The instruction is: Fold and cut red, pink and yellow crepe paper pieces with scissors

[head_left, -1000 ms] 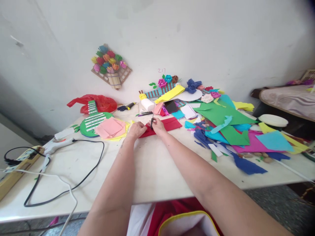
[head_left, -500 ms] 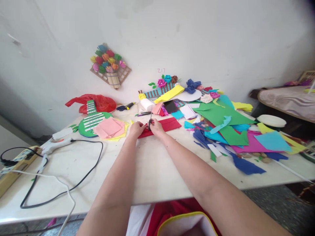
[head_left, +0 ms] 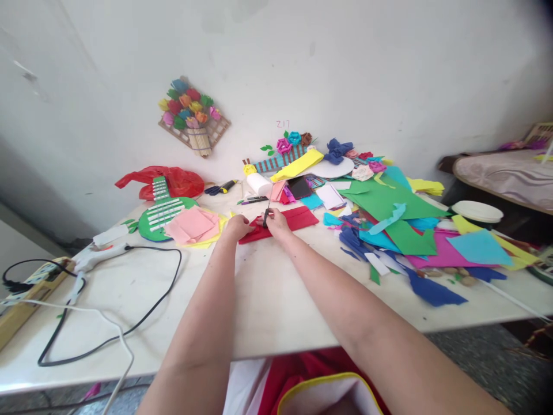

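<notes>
A folded strip of red paper lies across the middle of the white table. My left hand is closed on the strip's left end, pressing it to the table. My right hand is closed around a pair of black-handled scissors, whose blades point away from me over the red paper. Both forearms reach forward from the bottom of the view.
A glue gun with a black cord lies at the left, near a green paper guitar and pink sheets. Coloured paper scraps cover the right side. A red plastic bag and paper flowers sit by the wall.
My hands stay at the red paper with only small shifts; the scissors have tilted slightly between frames. The view has shifted a little.
</notes>
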Demonstrator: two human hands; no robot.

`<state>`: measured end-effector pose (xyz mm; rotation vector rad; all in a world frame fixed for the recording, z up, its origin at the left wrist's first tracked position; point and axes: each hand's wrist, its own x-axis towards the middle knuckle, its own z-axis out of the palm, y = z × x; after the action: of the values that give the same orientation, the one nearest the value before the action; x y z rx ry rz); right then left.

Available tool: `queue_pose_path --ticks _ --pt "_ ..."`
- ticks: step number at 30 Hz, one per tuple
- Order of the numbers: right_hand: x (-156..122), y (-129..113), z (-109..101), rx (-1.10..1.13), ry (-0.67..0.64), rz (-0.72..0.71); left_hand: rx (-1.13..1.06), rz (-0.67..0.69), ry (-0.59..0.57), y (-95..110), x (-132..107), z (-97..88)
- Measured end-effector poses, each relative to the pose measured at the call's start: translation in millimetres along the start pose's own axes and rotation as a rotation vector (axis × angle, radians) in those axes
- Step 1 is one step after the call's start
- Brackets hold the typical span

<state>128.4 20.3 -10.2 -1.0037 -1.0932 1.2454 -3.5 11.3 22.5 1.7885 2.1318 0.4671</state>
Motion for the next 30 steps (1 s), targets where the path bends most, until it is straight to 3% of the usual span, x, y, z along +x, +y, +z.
queue_pose_path --ticks 8,16,25,30 --pt "-10 -9 -3 0.254 0.030 0.000 0.107 -0.054 -0.025 19 -5 -2.0" --pt "-7 -9 -3 0.336 0.070 0.029 -0.072 -0.084 0.029 25 -5 -0.4" --pt "-7 -10 -5 0.368 0.070 0.042 -0.157 -0.076 -0.132 32 11 -6.1" --pt "-4 -8 -6 0.414 0.070 0.053 -0.139 -0.066 -0.034 30 17 2.7"
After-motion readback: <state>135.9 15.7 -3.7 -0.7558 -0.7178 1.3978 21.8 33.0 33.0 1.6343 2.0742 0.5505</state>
